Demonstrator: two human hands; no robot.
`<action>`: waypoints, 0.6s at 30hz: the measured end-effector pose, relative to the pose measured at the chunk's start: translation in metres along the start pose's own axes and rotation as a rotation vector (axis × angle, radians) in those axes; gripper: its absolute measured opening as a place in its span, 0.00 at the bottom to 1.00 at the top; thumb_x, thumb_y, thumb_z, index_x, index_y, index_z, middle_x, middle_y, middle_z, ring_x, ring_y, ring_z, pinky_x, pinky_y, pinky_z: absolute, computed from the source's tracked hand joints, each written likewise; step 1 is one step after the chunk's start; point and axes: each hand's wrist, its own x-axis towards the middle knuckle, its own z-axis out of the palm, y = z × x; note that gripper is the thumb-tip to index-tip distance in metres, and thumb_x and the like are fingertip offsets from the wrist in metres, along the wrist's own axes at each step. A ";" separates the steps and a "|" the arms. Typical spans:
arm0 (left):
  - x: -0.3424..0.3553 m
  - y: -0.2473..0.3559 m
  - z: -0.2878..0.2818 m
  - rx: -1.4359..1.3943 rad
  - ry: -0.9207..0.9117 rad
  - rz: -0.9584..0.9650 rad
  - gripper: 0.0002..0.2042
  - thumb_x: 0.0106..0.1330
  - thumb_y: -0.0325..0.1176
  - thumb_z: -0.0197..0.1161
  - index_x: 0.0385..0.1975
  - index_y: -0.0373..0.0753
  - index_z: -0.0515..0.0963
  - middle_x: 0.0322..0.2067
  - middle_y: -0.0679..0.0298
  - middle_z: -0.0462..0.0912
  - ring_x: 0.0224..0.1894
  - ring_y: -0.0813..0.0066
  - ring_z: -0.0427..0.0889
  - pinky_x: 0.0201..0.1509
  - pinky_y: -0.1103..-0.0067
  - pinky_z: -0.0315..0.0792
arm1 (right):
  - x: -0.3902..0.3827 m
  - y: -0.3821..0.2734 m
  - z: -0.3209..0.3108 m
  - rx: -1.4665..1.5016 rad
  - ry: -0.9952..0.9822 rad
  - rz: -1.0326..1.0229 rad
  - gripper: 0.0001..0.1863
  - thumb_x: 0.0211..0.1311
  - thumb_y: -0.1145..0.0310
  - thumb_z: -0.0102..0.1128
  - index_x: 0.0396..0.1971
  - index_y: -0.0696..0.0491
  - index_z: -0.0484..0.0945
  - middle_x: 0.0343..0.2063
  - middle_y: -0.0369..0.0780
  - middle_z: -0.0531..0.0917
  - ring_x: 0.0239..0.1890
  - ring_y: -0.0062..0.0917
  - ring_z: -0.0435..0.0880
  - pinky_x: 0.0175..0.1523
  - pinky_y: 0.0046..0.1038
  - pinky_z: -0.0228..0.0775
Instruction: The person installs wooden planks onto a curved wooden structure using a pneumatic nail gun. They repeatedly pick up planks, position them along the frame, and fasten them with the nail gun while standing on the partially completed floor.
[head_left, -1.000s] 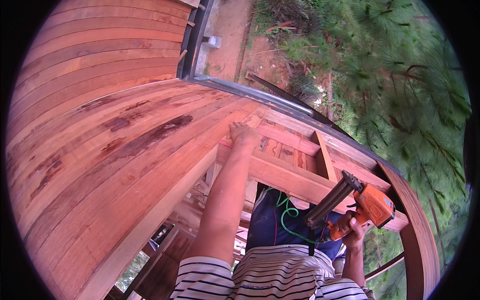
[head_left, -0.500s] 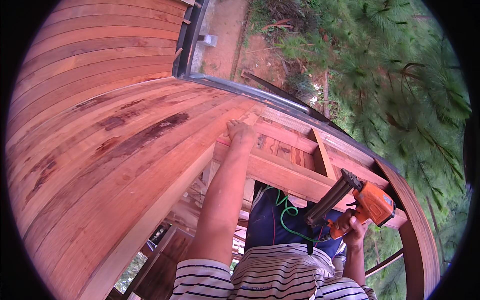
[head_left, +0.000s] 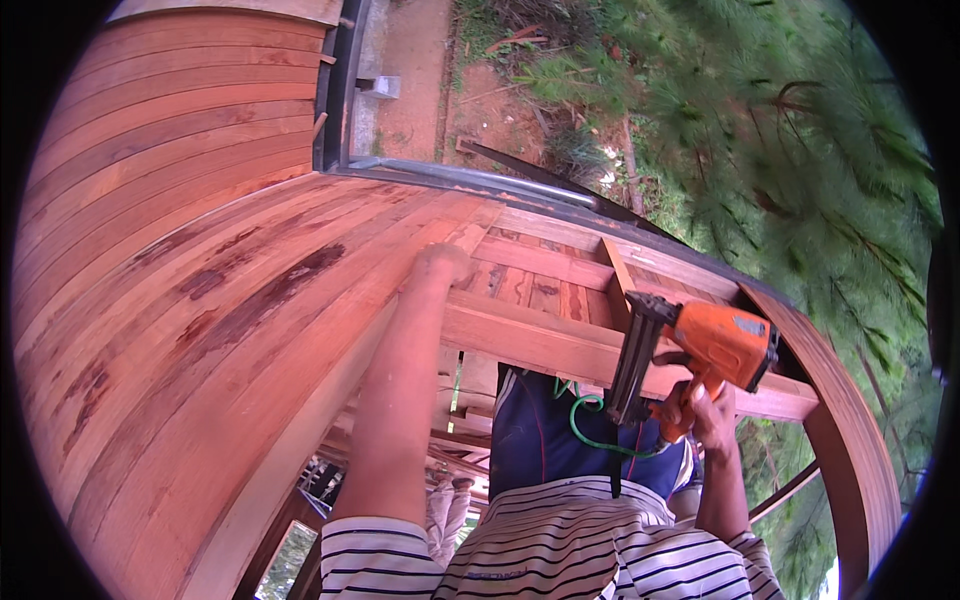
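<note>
My right hand is closed round the handle of an orange and black nail gun. The gun is held in front of my body, its dark magazine slanting down to the left. A green coiled air hose runs to the base of its handle. My left arm reaches forward, and my left hand is on the end of the reddish wooden planks, beside the open frame. That hand is blurred, so its fingers are not distinct.
A wooden frame of beams crosses before me, with a short crosspiece. A curved-looking board stands at right. Dark metal edging borders the planks. Beyond lie bare ground and pine branches.
The nail gun has risen a little and turned more upright in my right hand. My left hand stays by the plank end. The view has shifted, moving the planks and ground leftward.
</note>
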 end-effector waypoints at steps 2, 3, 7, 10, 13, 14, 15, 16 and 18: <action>0.016 -0.006 -0.008 0.043 -0.073 0.016 0.20 0.68 0.39 0.52 0.54 0.37 0.79 0.54 0.48 0.79 0.55 0.56 0.80 0.60 0.67 0.71 | 0.020 -0.009 -0.006 -0.126 -0.034 0.027 0.28 0.66 0.51 0.58 0.50 0.63 0.70 0.20 0.40 0.79 0.23 0.23 0.79 0.33 0.29 0.77; 0.023 -0.010 -0.011 0.090 -0.091 0.022 0.20 0.68 0.40 0.52 0.55 0.38 0.78 0.55 0.50 0.78 0.56 0.57 0.79 0.60 0.67 0.71 | 0.033 -0.017 -0.007 -0.154 -0.074 0.043 0.28 0.66 0.50 0.59 0.49 0.63 0.70 0.20 0.40 0.79 0.22 0.23 0.79 0.33 0.29 0.76; 0.021 -0.032 -0.030 0.202 -0.193 0.114 0.21 0.71 0.44 0.54 0.61 0.44 0.74 0.59 0.56 0.76 0.60 0.61 0.76 0.62 0.69 0.69 | 0.101 -0.066 0.013 -0.306 -0.381 0.128 0.29 0.64 0.49 0.62 0.47 0.62 0.71 0.22 0.38 0.79 0.23 0.20 0.81 0.28 0.25 0.75; 0.032 -0.045 -0.042 0.175 -0.222 0.253 0.21 0.69 0.46 0.57 0.62 0.52 0.74 0.61 0.60 0.75 0.63 0.63 0.73 0.66 0.69 0.65 | 0.154 -0.067 0.029 -0.311 -0.547 0.248 0.28 0.64 0.55 0.64 0.51 0.63 0.68 0.28 0.37 0.79 0.25 0.20 0.83 0.27 0.22 0.76; 0.042 -0.065 -0.040 0.112 -0.281 0.281 0.22 0.68 0.48 0.59 0.63 0.58 0.73 0.63 0.65 0.73 0.65 0.64 0.70 0.68 0.69 0.61 | 0.196 -0.065 0.066 -0.362 -0.728 0.310 0.34 0.65 0.57 0.64 0.63 0.59 0.61 0.29 0.37 0.79 0.27 0.20 0.84 0.27 0.22 0.78; 0.043 -0.066 -0.041 0.093 -0.310 0.288 0.23 0.68 0.48 0.59 0.63 0.59 0.72 0.63 0.66 0.73 0.66 0.65 0.69 0.68 0.68 0.60 | 0.209 -0.057 0.076 -0.388 -0.795 0.319 0.35 0.65 0.57 0.64 0.64 0.58 0.60 0.30 0.37 0.79 0.27 0.20 0.83 0.27 0.22 0.78; 0.046 -0.066 -0.044 0.115 -0.325 0.273 0.23 0.68 0.48 0.60 0.63 0.59 0.72 0.63 0.66 0.73 0.66 0.65 0.69 0.68 0.68 0.60 | 0.221 -0.049 0.083 -0.404 -0.806 0.352 0.33 0.66 0.57 0.62 0.63 0.58 0.60 0.34 0.39 0.80 0.27 0.21 0.84 0.29 0.24 0.80; 0.038 -0.060 -0.053 0.135 -0.341 0.253 0.22 0.68 0.48 0.60 0.63 0.59 0.73 0.62 0.67 0.74 0.65 0.65 0.70 0.67 0.68 0.61 | 0.231 -0.043 0.090 -0.418 -0.821 0.385 0.31 0.67 0.57 0.61 0.62 0.57 0.61 0.38 0.41 0.80 0.28 0.22 0.84 0.30 0.26 0.82; 0.013 -0.061 -0.060 0.141 -0.340 0.193 0.22 0.68 0.49 0.60 0.62 0.59 0.74 0.61 0.67 0.76 0.64 0.65 0.71 0.66 0.69 0.61 | 0.245 -0.029 0.109 -0.375 -0.879 0.360 0.33 0.66 0.55 0.62 0.63 0.56 0.61 0.36 0.39 0.81 0.26 0.21 0.83 0.29 0.25 0.80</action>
